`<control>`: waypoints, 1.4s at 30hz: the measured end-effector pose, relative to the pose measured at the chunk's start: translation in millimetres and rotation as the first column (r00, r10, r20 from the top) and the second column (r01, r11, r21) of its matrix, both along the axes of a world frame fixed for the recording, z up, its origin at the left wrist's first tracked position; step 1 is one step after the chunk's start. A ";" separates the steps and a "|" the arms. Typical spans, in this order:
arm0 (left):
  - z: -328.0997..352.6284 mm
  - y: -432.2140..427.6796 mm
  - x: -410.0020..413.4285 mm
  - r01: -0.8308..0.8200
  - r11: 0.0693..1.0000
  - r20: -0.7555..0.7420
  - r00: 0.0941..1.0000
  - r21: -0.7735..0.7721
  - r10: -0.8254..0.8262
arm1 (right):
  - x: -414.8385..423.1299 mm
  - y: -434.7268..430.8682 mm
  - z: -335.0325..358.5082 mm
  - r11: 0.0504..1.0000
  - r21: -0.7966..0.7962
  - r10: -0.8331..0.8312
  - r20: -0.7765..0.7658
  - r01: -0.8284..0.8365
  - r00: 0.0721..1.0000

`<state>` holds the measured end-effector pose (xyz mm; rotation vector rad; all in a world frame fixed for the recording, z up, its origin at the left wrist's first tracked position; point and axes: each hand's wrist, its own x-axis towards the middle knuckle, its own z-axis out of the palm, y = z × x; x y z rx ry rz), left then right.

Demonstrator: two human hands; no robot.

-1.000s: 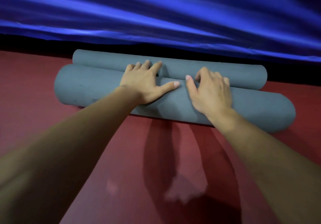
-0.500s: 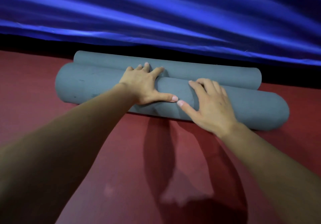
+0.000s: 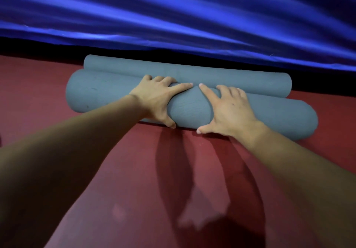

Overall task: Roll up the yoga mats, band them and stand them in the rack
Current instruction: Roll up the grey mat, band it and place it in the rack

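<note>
Currently the nearer grey rolled mat (image 3: pixel 107 93) lies crosswise on the red floor (image 3: pixel 134 170), touching a second grey roll (image 3: pixel 240 77) just behind it, below a blue curtain (image 3: pixel 173 16). The left hand (image 3: pixel 158 98) and right hand (image 3: pixel 230 110) clasp its middle side by side. Their fingers curve over the top toward the groove between the rolls, the thumbs are spread down its near side, and the index fingertips almost meet.
</note>
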<state>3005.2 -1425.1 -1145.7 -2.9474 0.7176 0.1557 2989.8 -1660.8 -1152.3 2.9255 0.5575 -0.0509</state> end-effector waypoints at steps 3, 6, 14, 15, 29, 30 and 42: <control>0.8 -1.3 -5.7 -0.007 1.000 0.021 1.000 -0.023 0.007 | 3.5 3.0 6.6 0.999 -0.033 0.030 -0.034 -0.031 0.999; 3.3 0.0 -16.9 0.002 1.000 -0.011 1.000 -0.030 -0.002 | -6.8 2.7 7.8 0.998 -0.033 0.061 -0.054 -0.062 0.997; 11.5 1.8 -76.9 -0.012 1.000 -0.069 0.998 -0.010 0.011 | -69.5 2.8 11.6 0.997 -0.024 0.077 -0.083 -0.079 0.994; 12.9 1.4 -86.1 -0.012 1.000 -0.077 0.997 -0.010 0.011 | -79.0 2.6 13.2 0.996 -0.022 0.079 -0.091 -0.081 0.993; -11.8 6.8 -212.4 0.039 0.994 0.123 0.992 -0.106 -0.026 | -201.0 2.2 10.2 0.993 -0.060 0.096 -0.062 -0.100 0.993; -13.1 7.5 -214.8 0.049 0.990 0.157 0.987 -0.132 -0.028 | -203.3 2.1 10.1 0.994 -0.055 0.095 -0.046 -0.097 0.994; 8.2 -4.2 -191.4 -0.336 0.906 -0.136 0.941 -0.257 0.310 | -171.1 1.2 21.8 0.955 0.226 -0.151 -0.194 0.194 0.969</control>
